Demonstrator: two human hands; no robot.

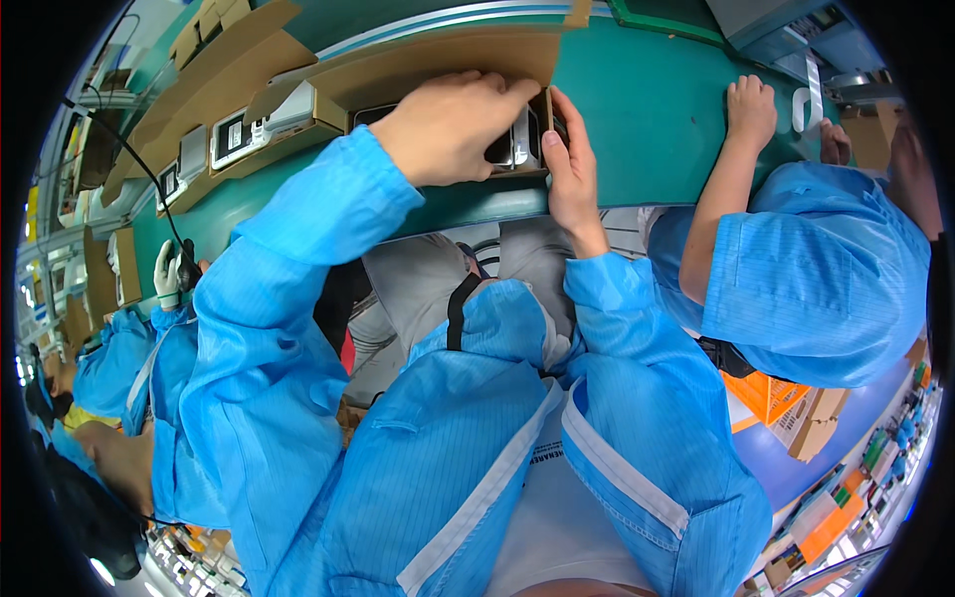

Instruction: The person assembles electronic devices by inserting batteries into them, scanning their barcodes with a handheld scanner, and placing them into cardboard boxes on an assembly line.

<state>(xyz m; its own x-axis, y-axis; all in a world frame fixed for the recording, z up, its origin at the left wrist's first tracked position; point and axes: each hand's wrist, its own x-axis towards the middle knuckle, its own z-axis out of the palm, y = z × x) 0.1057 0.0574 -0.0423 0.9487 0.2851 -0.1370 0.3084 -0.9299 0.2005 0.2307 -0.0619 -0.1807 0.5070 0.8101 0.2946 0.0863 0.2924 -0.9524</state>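
An open brown cardboard box (438,62) sits on the green conveyor belt (647,109) in front of me, its flaps standing up. My left hand (453,124) reaches into the box from above, fingers laid over a dark and silver device (519,139) packed inside. My right hand (572,164) presses flat against the box's right end wall, thumb at the top edge. Whether the left hand grips the device or only rests on it is not clear. Both my arms wear blue sleeves.
More open cardboard boxes (249,129) with packed devices follow on the belt to the left. A co-worker in blue on the right rests a hand (751,109) on the belt. Another person on the left holds a black cable in a white glove (167,274). Orange crates (771,393) stand lower right.
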